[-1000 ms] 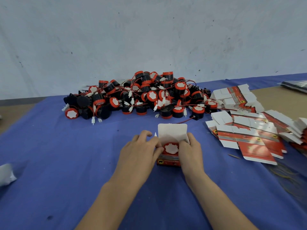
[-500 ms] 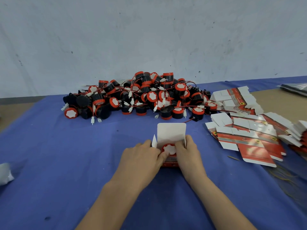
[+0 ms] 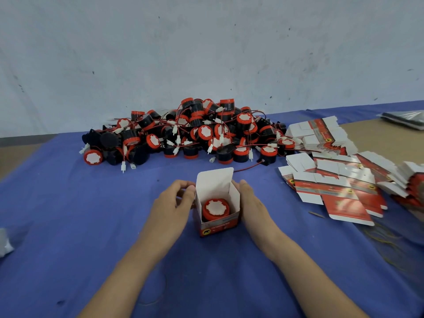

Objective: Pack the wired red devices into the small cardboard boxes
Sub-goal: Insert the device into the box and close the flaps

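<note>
From the head view we see one small box (image 3: 219, 226) standing upright on the blue tabletop (image 3: 91, 226), its lid (image 3: 214, 180) raised at the back. A red device (image 3: 215, 208) sits down inside the box, white face up, below the rim.

The left hand (image 3: 171, 207) is just left of the box. Its fingers (image 3: 183, 185) are curled, with the tips gripping the box's upper left edge. The right hand (image 3: 252, 203) lies against the box's right wall with the thumb straight along it. Its other fingers are hidden behind the box, so we cannot tell whether they curl round it.

Half a second ago both hands were bunched over the box mouth, thumbs on the device, and they covered most of the box. Now they have parted to either side, so we see the device and the box's front wall clearly. The lid is up as before.

Behind the box, a pile (image 3: 195, 134) of red-and-black devices with wires lies where it did. To the right of the box, the flat boxes (image 3: 332, 187) are spread overlapping, also unchanged.
</note>
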Tool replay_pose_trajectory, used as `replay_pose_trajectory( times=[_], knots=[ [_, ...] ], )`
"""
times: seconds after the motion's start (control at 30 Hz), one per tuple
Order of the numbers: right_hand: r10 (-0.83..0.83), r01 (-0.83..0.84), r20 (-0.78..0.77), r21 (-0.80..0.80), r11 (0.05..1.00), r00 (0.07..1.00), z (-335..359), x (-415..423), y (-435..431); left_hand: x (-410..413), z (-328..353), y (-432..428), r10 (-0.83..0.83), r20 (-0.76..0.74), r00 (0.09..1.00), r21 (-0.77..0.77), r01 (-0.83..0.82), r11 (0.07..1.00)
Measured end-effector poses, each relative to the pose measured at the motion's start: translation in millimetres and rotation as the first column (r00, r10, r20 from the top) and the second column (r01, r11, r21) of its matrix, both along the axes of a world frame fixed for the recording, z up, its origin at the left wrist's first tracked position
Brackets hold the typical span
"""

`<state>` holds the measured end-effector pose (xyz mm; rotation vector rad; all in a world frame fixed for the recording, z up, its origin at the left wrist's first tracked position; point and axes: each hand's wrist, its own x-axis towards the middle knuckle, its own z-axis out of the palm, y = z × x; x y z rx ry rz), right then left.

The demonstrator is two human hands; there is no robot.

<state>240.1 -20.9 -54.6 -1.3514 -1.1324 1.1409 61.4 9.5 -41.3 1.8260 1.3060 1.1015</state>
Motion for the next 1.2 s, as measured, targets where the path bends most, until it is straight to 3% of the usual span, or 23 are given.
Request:
replay_pose_trajectory(
  times=[0.17,0.33,0.57,0.8,1.0,1.2],
  knots=[
    [0.002,0.001,-0.157,0.014,1.0,0.988,4,0,4,2,-10,-6,-0.071,-0.172,0.983,0.004,0.072,0.997],
    [0.08,-0.077,-0.102,0.033,0.997,0.992,-1,-3,1,-2,-11,-9,-0.029,-0.301,0.953,0.129,0.071,0.989],
    [0.028,-0.025,-0.058,0.066,0.998,0.998,-7,-14,0,6,-11,-10,-0.159,-0.161,0.974,-0.065,0.15,0.987],
    [0.054,-0.063,0.059,0.151,0.987,0.997,-5,-5,-2,8,-6,-2,-0.158,-0.055,0.986,-0.073,0.154,0.985],
    [0.108,-0.141,0.183,0.174,0.975,0.977,-6,7,-6,3,-4,1,-0.179,-0.074,0.981,-0.077,0.174,0.982],
    [0.092,-0.134,0.247,0.157,0.978,0.965,-5,10,-6,-11,3,3,-0.308,-0.034,0.951,-0.238,0.292,0.927]
  ],
)
